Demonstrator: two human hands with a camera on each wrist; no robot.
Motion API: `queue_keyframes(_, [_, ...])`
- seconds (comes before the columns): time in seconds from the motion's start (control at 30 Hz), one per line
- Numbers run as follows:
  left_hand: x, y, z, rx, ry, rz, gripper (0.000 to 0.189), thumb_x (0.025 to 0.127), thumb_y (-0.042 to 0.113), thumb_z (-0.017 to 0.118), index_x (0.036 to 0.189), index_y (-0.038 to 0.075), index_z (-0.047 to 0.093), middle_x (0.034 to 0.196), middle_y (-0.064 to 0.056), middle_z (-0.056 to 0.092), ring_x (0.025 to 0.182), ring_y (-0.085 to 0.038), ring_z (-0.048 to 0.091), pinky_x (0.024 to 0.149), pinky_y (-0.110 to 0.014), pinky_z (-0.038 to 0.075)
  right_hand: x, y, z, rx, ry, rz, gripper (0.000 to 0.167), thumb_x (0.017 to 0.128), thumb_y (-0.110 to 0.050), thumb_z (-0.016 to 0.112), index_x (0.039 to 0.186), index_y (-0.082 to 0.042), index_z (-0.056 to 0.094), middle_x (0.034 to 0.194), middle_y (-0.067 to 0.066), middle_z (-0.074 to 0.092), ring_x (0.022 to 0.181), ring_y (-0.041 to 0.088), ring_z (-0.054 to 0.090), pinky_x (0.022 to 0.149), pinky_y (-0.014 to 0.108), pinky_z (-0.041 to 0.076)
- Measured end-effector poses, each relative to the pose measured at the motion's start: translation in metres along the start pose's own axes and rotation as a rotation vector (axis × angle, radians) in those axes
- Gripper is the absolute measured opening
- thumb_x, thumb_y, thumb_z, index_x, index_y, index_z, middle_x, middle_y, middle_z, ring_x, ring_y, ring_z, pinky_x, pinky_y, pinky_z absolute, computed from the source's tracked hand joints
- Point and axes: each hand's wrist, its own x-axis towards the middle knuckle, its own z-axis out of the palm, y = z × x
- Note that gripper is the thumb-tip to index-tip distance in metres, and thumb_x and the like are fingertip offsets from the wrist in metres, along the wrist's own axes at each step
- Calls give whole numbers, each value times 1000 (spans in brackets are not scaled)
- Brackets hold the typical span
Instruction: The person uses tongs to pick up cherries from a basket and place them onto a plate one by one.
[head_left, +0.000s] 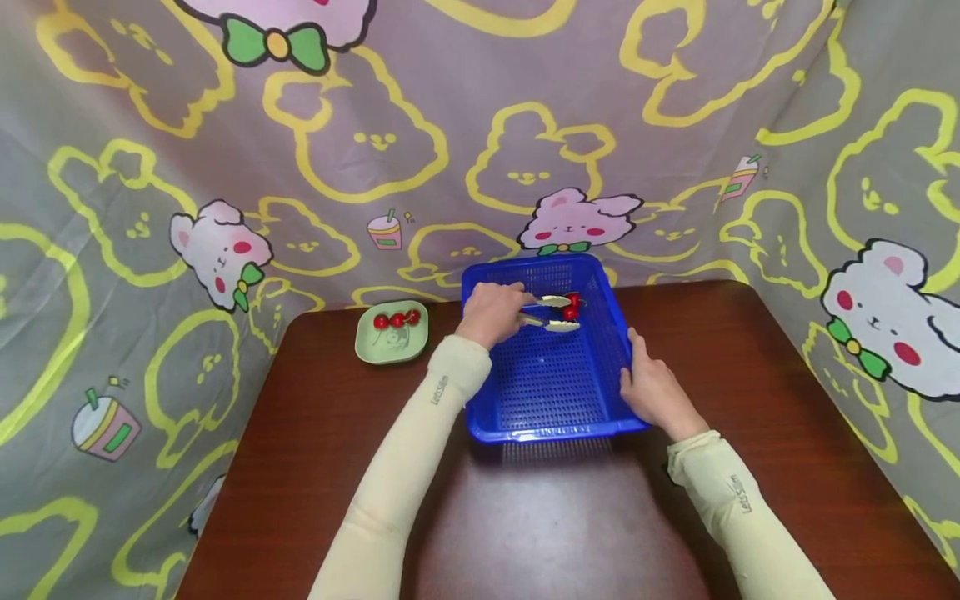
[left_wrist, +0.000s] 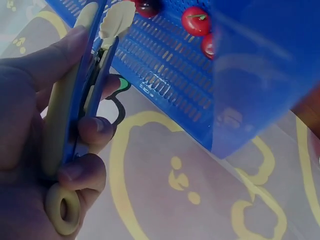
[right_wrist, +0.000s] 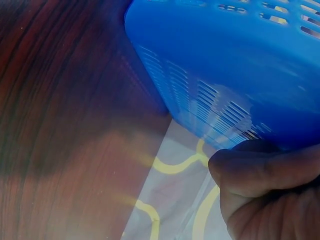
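In the head view my left hand (head_left: 491, 312) reaches over the blue basket (head_left: 551, 434) and grips a pair of tongs (head_left: 561, 326) with cream scalloped tips. The tips stand apart, beside a few red cherries (head_left: 571, 314) at the basket's far end; whether they touch one cannot be told. In the left wrist view, fingers and thumb wrap the handles of the tongs (left_wrist: 62, 115), and cherries (left_wrist: 196, 21) lie on the slotted basket floor. My right hand (head_left: 660, 392) holds the basket's right rim, its thumb on top; the other fingers are mostly hidden.
A light green dish (head_left: 386, 353) with 3 red cherries (head_left: 397, 320) stands left of the basket on the dark brown table (head_left: 322, 467). Patterned cloth (head_left: 465, 125) hangs behind the table and along both sides. The basket stands near the back edge.
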Motion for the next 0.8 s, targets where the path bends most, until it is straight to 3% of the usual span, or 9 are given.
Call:
queue_keyframes(0.27, [2,3,1,6,-1,-10,34,97,34,72,130,36,72,118,7,71,91,-27,71,81,-46,57,0,-1,-1,0,-10,0,67,101,-10,49,157,10,18,103,44,64,81,49,69,80,64,51])
queue_keyframes(0.8, [4,9,-1,1,19,1,29,96,28,72,124,36,76,110,7,73,83,-27,70,80,-45,56,1,-1,-1,6,-25,13,68,102,-10,49,158,10,17,99,41,65,76,43,68,77,61,52])
